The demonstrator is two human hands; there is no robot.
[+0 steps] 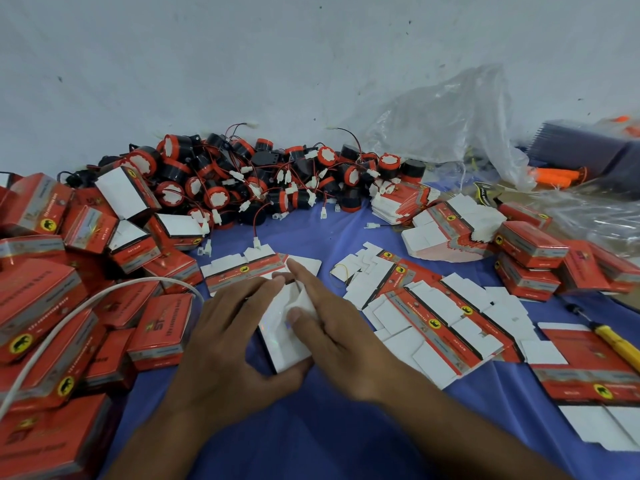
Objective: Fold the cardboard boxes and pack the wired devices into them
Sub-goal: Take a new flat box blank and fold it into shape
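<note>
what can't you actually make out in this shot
Head view only:
Held box: mostly under the left hand and right hand, flap state unclear.
Folded boxes: small print blurred.
Plastic bag: contents veiled by crinkled film.
Yellow screwdriver: handle cut off by the right edge.

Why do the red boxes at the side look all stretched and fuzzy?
Head view: its wide-angle lens stretches and smears the edges, so the folded red boxes at left look bendy; the left hand gripping the white box and the right hand look slightly blurred.
</note>
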